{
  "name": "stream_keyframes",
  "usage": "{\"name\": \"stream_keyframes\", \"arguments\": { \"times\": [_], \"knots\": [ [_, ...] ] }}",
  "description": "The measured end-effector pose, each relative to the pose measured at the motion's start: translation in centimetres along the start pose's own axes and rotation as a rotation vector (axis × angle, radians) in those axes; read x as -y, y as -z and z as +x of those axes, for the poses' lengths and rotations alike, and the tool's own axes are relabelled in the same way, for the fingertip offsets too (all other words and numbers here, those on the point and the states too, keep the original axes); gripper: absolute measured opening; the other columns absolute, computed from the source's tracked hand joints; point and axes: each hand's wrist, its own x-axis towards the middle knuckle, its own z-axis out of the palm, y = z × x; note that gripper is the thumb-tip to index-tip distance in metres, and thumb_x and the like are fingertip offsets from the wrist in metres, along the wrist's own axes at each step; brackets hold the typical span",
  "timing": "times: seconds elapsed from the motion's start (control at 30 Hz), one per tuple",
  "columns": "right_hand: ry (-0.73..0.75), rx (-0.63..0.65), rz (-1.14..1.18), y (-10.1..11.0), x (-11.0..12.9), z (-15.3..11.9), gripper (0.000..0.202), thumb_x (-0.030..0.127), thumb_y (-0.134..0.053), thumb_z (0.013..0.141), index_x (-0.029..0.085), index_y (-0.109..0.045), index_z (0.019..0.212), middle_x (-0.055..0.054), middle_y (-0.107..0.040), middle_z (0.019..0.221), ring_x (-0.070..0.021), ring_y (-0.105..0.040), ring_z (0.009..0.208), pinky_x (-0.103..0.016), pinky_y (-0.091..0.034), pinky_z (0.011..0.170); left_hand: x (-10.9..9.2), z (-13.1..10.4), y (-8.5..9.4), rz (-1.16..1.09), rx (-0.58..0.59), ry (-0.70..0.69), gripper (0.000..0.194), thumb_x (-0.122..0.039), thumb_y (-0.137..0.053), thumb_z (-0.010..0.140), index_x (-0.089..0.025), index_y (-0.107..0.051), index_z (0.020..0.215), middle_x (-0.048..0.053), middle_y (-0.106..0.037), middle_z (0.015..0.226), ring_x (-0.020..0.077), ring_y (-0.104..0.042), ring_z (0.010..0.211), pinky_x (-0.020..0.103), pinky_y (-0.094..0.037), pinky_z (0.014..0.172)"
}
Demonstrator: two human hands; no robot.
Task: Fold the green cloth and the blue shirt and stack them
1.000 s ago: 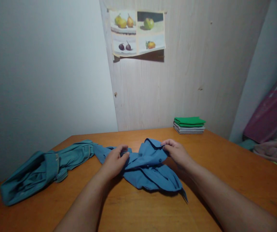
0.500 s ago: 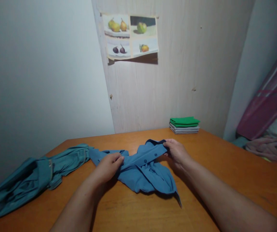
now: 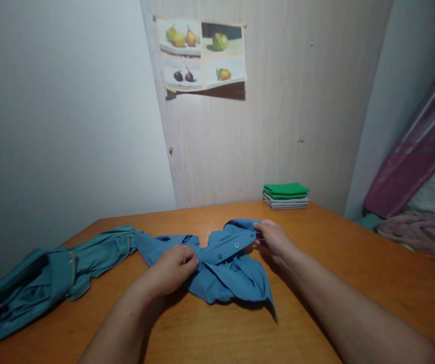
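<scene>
Both hands work on one blue garment, which lies crumpled on the table, mostly between the two hands, with part running past the left hand on its far side.

Left hand: back upward, fingers curled in and clamped on the garment's cloth at the near end of a buttoned strip. Fingertips partly hidden in the hold.

Right hand: thumb and fingers pinched on the far end of the same strip, beside a raised, curved fold. Strip runs on a slant from left hand to right hand; round buttons show along it. Loose cloth spreads on the near side of the strip, ending in a narrow point below and a little left of the right hand.

Left of the left hand: a teal garment, bunched lengthwise, with a pale band across it. Its far end meets the blue cloth; cannot tell whether joined or only touching.

Beyond the right hand, near the table's back edge: a stack of folded cloths, green on top, pale and checked below.

Above and beyond both hands: a fruit poster on the wall.
</scene>
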Motion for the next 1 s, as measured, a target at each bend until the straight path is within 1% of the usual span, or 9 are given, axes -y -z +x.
{"name": "stream_keyframes", "arguments": {
  "times": [0.13,0.2,0.3,0.5,0.6,0.73,0.83,0.93,1.0],
  "knots": [
    [0.064,-0.123,-0.074,0.1,1.2,-0.4,0.016,0.028,-0.066,0.069,0.021,-0.058,0.08,0.001,-0.06,0.073,-0.0145,-0.054,0.066,-0.025,-0.039,0.058,0.3,-0.6,0.7,-0.108,0.027,0.095,0.027,-0.036,-0.05,0.083,-0.02,-0.057,0.062,-0.001,-0.056,0.066,0.0162,-0.05,0.062,0.025,-0.032,0.054],
    [0.173,-0.109,-0.129,-0.1,2.2,-1.2,0.016,0.031,-0.067,0.071,0.02,-0.06,0.081,0.0,-0.061,0.077,-0.0157,-0.055,0.073,-0.026,-0.041,0.065,0.4,-0.9,1.0,-0.119,0.027,0.129,0.024,-0.033,-0.052,0.08,-0.021,-0.056,0.06,-0.001,-0.053,0.063,0.0154,-0.049,0.058,0.025,-0.029,0.052],
    [0.311,0.117,-0.184,-0.8,3.8,-3.4,0.024,0.043,-0.063,0.081,0.021,-0.059,0.075,-0.001,-0.06,0.073,-0.0167,-0.054,0.072,-0.028,-0.042,0.068,0.0,-1.1,1.1,-0.09,0.012,0.142,0.023,-0.034,-0.056,0.079,-0.021,-0.058,0.06,-0.001,-0.054,0.062,0.0151,-0.048,0.057,0.025,-0.027,0.051],
    [0.313,0.59,-0.258,-2.2,4.8,-8.1,0.04,0.057,-0.061,0.087,0.02,-0.057,0.076,0.001,-0.054,0.07,-0.0135,-0.048,0.066,-0.027,-0.038,0.062,-3.2,-1.2,1.0,-0.154,-0.191,-0.013,0.014,-0.031,-0.057,0.084,-0.021,-0.063,0.075,-0.001,-0.059,0.067,0.0141,-0.051,0.062,0.024,-0.034,0.056],
    [0.277,0.81,-0.346,-2.2,4.8,-9.5,0.039,0.058,-0.065,0.085,0.02,-0.06,0.087,0.001,-0.057,0.077,-0.0143,-0.05,0.071,-0.026,-0.038,0.063,-4.6,-1.2,0.6,-0.28,-0.116,-0.075,0.016,-0.029,-0.052,0.089,-0.02,-0.064,0.083,0.0,-0.063,0.075,0.0143,-0.055,0.07,0.024,-0.04,0.062],
    [0.409,0.944,-0.708,-2.1,4.8,-10.7,0.059,0.063,-0.081,0.065,0.023,-0.062,0.103,-0.003,-0.062,0.099,-0.0204,-0.054,0.088,-0.031,-0.043,0.075,-4.6,-1.2,-0.1,-0.165,0.056,-0.063,0.02,-0.024,-0.049,0.087,-0.02,-0.068,0.084,0.001,-0.067,0.081,0.0161,-0.06,0.076,0.024,-0.042,0.067],
    [0.504,0.914,-0.884,-2.2,4.4,-11.2,0.051,0.046,-0.084,0.064,0.023,-0.062,0.104,-0.003,-0.062,0.104,-0.0228,-0.055,0.093,-0.033,-0.042,0.081,-3.9,-1.0,-0.6,-0.046,0.093,-0.04,0.02,-0.021,-0.049,0.084,-0.021,-0.069,0.081,0.001,-0.068,0.08,0.0165,-0.059,0.076,0.025,-0.041,0.066],
    [0.527,0.869,-0.861,-2.5,3.8,-11.1,0.025,0.02,-0.068,0.072,0.022,-0.063,0.096,-0.001,-0.064,0.097,-0.0193,-0.056,0.089,-0.03,-0.042,0.078,-3.3,-0.8,-0.9,-0.019,0.111,-0.01,0.02,-0.022,-0.049,0.084,-0.02,-0.068,0.08,0.001,-0.067,0.08,0.0165,-0.059,0.076,0.025,-0.04,0.065],
    [0.467,0.867,-0.787,-2.7,3.4,-10.8,0.018,0.013,-0.059,0.074,0.021,-0.064,0.089,0.0,-0.065,0.088,-0.0165,-0.057,0.081,-0.027,-0.042,0.072,-3.0,-0.6,-1.0,-0.025,0.123,0.011,0.021,-0.025,-0.049,0.085,-0.019,-0.069,0.08,0.001,-0.067,0.078,0.0162,-0.058,0.074,0.024,-0.039,0.063]
  ]
}}
